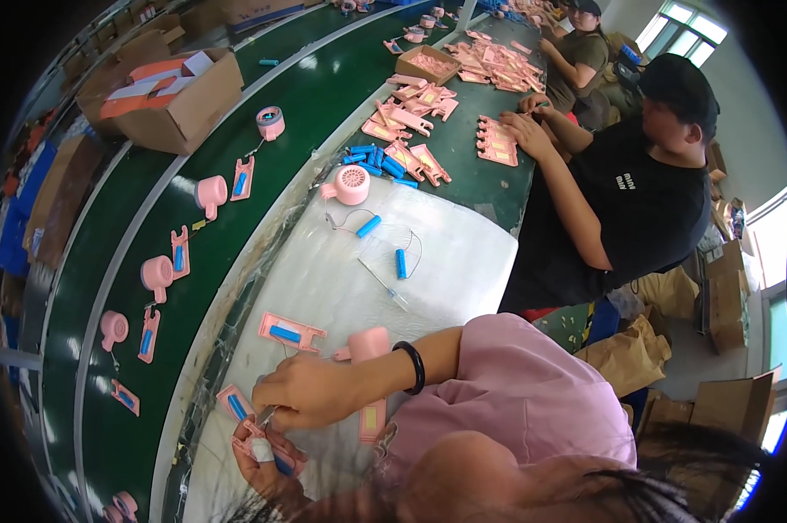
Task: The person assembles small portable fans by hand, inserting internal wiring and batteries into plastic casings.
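My left hand (275, 471), low in the picture, is closed around a pink plastic housing (250, 433). A blue cylindrical battery (282, 465) shows beside its fingers, and something white covers part of a finger. Over it reaches my right hand (310, 390), pinching a thin metal tool (268, 416) against the housing; its exact kind is hard to make out. Next to my hands lie a pink handle shell with a blue battery (237, 406) and another pink shell (302, 327) holding a battery. A pink fan body (369, 343) sits partly behind my right wrist.
Left runs a green conveyor belt (203, 288) carrying pink fan heads (157, 273) and wired shells. On the white mat (454, 261) lie loose blue batteries (401, 263) and another fan head (351, 185). Pink shells are piled farther back. A co-worker (620, 183) handles pink parts at right.
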Available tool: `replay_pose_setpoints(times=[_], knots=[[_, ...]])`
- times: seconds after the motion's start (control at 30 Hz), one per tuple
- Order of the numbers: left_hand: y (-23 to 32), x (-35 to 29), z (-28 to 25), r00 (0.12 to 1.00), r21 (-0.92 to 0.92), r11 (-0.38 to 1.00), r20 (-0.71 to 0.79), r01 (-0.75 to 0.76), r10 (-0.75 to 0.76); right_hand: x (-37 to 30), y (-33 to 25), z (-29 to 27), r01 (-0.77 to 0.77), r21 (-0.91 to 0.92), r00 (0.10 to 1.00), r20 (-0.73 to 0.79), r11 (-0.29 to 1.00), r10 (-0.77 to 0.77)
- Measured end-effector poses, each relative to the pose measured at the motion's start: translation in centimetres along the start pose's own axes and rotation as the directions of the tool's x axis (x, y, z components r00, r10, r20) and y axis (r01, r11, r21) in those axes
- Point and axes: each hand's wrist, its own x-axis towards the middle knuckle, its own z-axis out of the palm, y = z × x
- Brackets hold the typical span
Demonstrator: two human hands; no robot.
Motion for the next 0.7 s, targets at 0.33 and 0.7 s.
replay_pose_setpoints(times=[0.33, 0.7], knots=[[-1.1, 0.2, 1.6, 0.963, 0.082, 0.975, -0.161, -0.206, 0.217, -1.7, 0.5, 1.5, -0.015, 0.302, 0.992, 0.12, 0.953, -0.022], [-1.1, -0.1, 1.1, 0.993, -0.073, 0.994, -0.095, -0.08, 0.072, -2.1, 2.4, 0.9, 0.316, -0.094, 0.937, 0.189, 0.944, -0.295]])
